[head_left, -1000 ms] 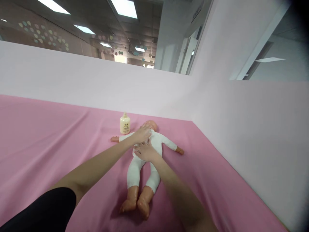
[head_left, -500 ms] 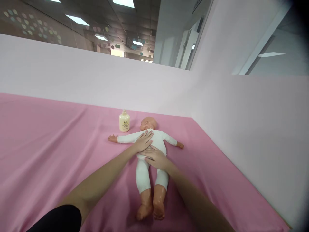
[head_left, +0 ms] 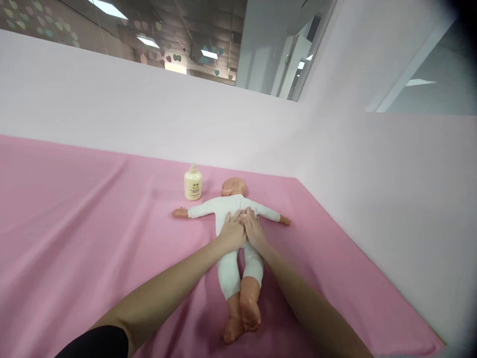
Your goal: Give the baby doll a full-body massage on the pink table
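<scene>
A baby doll (head_left: 228,271) with a white cloth body lies on the pink sheet (head_left: 112,223), arms spread and feet toward me. Its head is turned to one side. My left hand (head_left: 234,232) rests on the doll's lower torso, fingers stretched out toward its chest. Right beside it, my right hand (head_left: 255,231) lies flat on the torso, with its fingers pointing toward the doll's head. The two hands touch or nearly touch along their inner edges. Neither hand grips anything.
A cream pump bottle (head_left: 193,185) with a dark printed label stands left of the doll's head. White walls (head_left: 149,124) border the surface at the back and right. A wide mirror or window (head_left: 208,44) is set in the back wall.
My left hand has drawn back from the doll's chest to its lower torso. My right hand has turned to point upward beside it. The doll appears slightly farther right in view.
</scene>
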### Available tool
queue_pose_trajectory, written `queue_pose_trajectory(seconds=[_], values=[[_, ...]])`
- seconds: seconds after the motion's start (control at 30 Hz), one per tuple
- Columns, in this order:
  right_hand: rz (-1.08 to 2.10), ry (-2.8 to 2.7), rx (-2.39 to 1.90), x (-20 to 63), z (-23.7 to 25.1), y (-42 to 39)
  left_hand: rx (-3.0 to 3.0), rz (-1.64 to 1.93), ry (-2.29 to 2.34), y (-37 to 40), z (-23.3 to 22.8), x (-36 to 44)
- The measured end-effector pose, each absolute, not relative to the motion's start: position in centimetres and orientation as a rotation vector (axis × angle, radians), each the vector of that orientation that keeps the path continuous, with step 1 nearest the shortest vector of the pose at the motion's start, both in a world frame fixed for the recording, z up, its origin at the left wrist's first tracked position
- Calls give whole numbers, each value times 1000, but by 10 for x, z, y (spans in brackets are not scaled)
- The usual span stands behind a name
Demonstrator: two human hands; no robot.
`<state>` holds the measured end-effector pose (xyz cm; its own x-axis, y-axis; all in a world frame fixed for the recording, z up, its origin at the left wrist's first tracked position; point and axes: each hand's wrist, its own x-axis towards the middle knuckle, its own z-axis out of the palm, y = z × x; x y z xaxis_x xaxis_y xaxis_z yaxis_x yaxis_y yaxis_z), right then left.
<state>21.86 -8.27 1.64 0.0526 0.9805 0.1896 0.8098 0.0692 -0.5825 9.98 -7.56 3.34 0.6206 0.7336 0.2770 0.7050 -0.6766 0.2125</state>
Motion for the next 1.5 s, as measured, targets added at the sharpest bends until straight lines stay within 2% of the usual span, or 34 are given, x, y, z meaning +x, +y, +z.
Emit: queue_pose_trajectory(seconds=[0.1, 0.33, 0.57, 0.73, 1.0, 1.2, 1.5], values=[[450, -1777, -1701, 217, 21, -66, 2861, 560, 1045, -81, 34, 99], [499, -2260, -1182, 215, 38, -44, 2755, 839, 821, -60, 27, 85], [367, -2050, -1424, 224, 25, -31, 2454, 1041, 796, -48, 16, 89], [196, -1912, -1683, 232, 10, -35, 2276, 1178, 1021, -45, 11, 88], [219, -1972, -1890, 220, 16, -87, 2389, 960, 1311, -48, 12, 87], [263, -2284, -1627, 212, 32, -122, 2378, 889, 1567, -50, 10, 80], [158, -2265, -1595, 207, 33, -76, 2422, 706, 1560, -58, 14, 71]])
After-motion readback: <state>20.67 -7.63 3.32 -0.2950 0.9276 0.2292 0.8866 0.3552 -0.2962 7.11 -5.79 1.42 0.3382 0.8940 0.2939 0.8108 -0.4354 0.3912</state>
